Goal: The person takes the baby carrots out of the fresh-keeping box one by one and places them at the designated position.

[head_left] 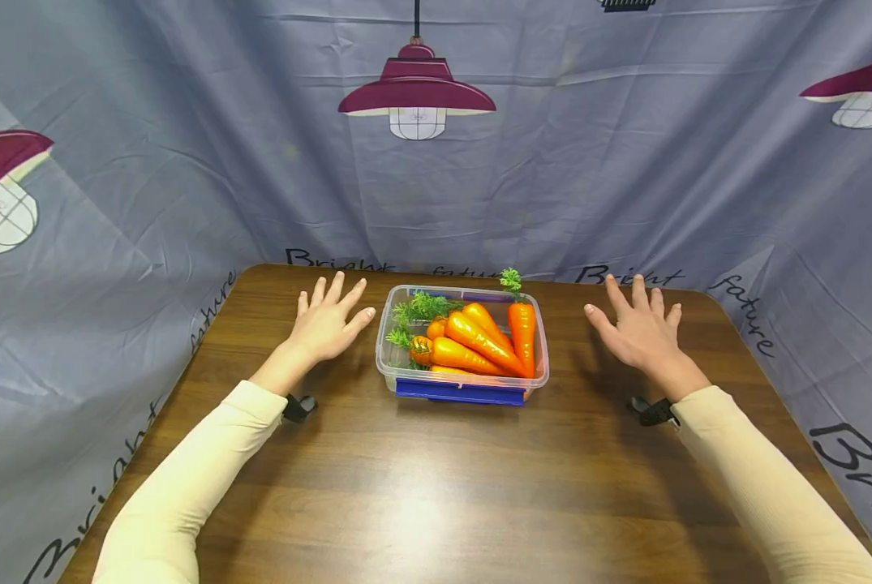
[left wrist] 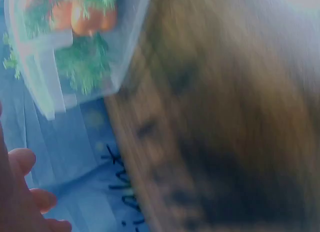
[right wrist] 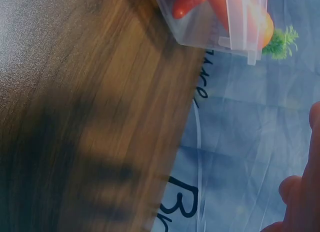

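Note:
A clear plastic container point(head_left: 386, 357) with a blue latch on its near side stands toward the back of the table. Several glossy orange carrots point(head_left: 472, 337) with green leafy tops lie inside it; one carrot point(head_left: 523, 328) leans at the right end, its top above the rim. To the left of the container my left hand point(head_left: 326, 324) hovers with fingers spread, holding nothing. My right hand point(head_left: 638, 328) is held over the table on the other side, fingers spread and apart from the container. Both wrist views show the container's ends and a few fingertips.
The brown wooden table point(head_left: 406, 487) reflects light in its near middle. A grey-blue curtain point(head_left: 538, 186) printed with lamps and lettering surrounds its back and sides. Dark wrist straps point(head_left: 655, 412) show below the hands.

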The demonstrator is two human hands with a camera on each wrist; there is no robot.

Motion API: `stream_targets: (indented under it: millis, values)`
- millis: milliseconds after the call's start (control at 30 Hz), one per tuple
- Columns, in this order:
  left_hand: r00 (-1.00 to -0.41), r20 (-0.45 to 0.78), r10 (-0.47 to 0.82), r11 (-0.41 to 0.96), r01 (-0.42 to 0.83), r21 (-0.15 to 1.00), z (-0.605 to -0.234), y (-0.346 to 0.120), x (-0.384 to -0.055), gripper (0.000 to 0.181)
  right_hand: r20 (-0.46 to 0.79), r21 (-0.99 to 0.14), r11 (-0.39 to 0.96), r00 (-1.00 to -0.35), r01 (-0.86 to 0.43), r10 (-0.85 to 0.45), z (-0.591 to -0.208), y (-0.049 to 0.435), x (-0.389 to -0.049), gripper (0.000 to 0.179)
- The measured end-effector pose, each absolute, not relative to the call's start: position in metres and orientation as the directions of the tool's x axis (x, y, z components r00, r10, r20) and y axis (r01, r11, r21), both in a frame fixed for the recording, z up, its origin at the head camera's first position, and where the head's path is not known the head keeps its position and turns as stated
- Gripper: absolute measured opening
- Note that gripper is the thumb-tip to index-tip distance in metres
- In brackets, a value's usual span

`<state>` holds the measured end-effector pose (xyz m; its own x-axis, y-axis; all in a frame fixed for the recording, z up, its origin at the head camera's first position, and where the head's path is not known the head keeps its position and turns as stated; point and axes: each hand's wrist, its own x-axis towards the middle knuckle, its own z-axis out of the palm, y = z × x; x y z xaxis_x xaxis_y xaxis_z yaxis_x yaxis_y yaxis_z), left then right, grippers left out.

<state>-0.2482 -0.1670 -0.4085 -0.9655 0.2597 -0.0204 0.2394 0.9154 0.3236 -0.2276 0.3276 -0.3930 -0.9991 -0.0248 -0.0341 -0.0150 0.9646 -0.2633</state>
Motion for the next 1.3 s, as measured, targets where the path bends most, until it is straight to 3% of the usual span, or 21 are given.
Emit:
stream_targets:
  millis: [333, 633, 800, 967, 1300]
  values:
    - [-0.957, 0.0, 0.289, 0.774, 0.234, 0.588, -0.427, -0.143, -0.236, 0.061, -0.036, -0.255, 0.967, -0.999, -0.02, -0.03, -0.394, 0.324, -0.225, 0.085]
    - [-0.964, -0.013, 0.267, 0.541, 0.139, 0.83, -0.448, -0.129, -0.231, 0.058, -0.036, -0.265, 0.964, -0.998, -0.04, -0.051, -0.393, 0.319, -0.224, 0.083]
    - [-0.971, -0.052, 0.235, 0.327, 0.028, 0.945, -0.457, -0.125, -0.229, 0.058, -0.019, -0.256, 0.965, -0.998, -0.053, -0.06, -0.392, 0.315, -0.224, 0.083]
    - [-0.971, -0.06, 0.232, 0.189, -0.016, 0.982, -0.462, -0.123, -0.228, 0.057, -0.005, -0.249, 0.966, -0.997, -0.072, -0.076, -0.389, 0.308, -0.224, 0.081]
    - [-0.983, -0.036, 0.178, 0.215, 0.003, 0.977, -0.46, -0.122, -0.226, 0.055, -0.004, -0.267, 0.958, -0.993, -0.109, -0.114, -0.378, 0.289, -0.223, 0.078]
